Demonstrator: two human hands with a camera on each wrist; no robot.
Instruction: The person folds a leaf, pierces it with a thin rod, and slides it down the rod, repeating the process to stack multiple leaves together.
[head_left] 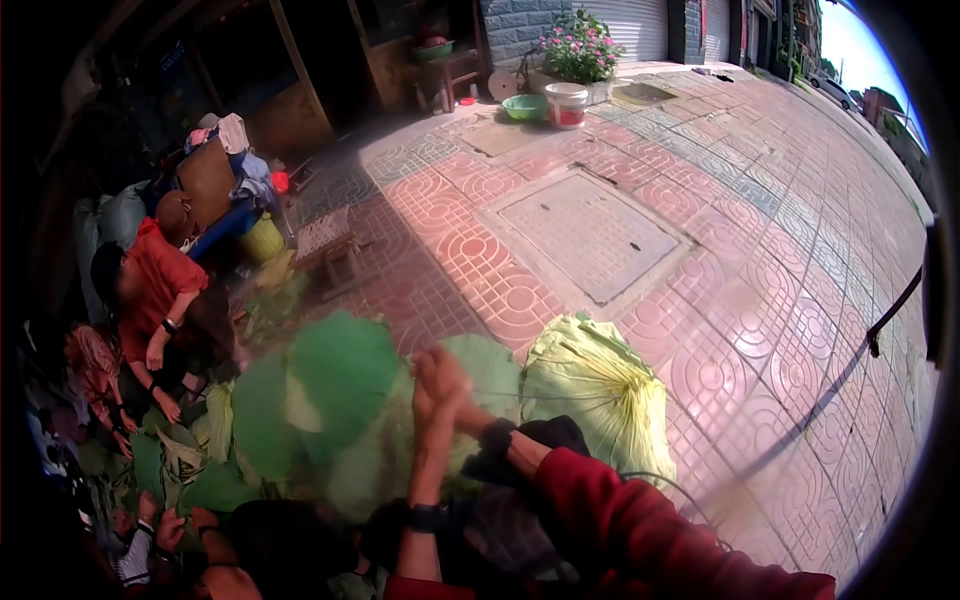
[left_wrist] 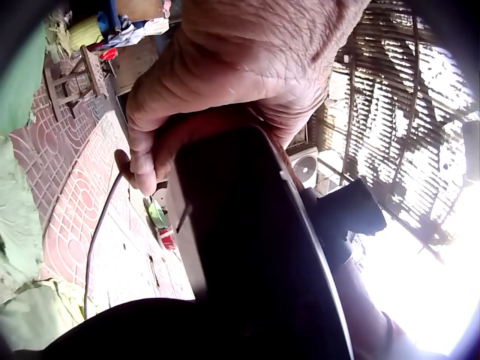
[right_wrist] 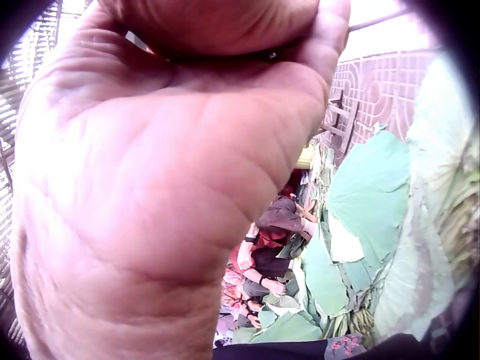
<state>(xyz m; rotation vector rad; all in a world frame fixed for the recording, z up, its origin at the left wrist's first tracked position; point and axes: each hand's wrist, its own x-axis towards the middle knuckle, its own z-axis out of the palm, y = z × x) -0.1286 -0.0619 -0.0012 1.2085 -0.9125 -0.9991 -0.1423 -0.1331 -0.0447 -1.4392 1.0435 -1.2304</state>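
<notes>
Above green leaves (head_left: 345,372), left hand (left_wrist: 255,60) and right hand (right_wrist: 150,180) clasp fingers (left_wrist: 144,154).

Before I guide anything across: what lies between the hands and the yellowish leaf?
In the head view, a pale green leaf lies between the hands and yellowish leaf; the left wrist view adds a thin dark cord.

Head view: outlines of the left hand (head_left: 432,378) and right hand (head_left: 464,402) smear and overlap, finger positions unreadable; edges of the lotus leaves (head_left: 345,375) nearby also blurred, and the 1 car (head_left: 833,91) too small for detail. Left wrist view: black casing (left_wrist: 240,225) hides part of the scene behind it, upper hand cropped by the top edge. Right wrist view: fingers cropped at the top, fingertips unseen.
</notes>
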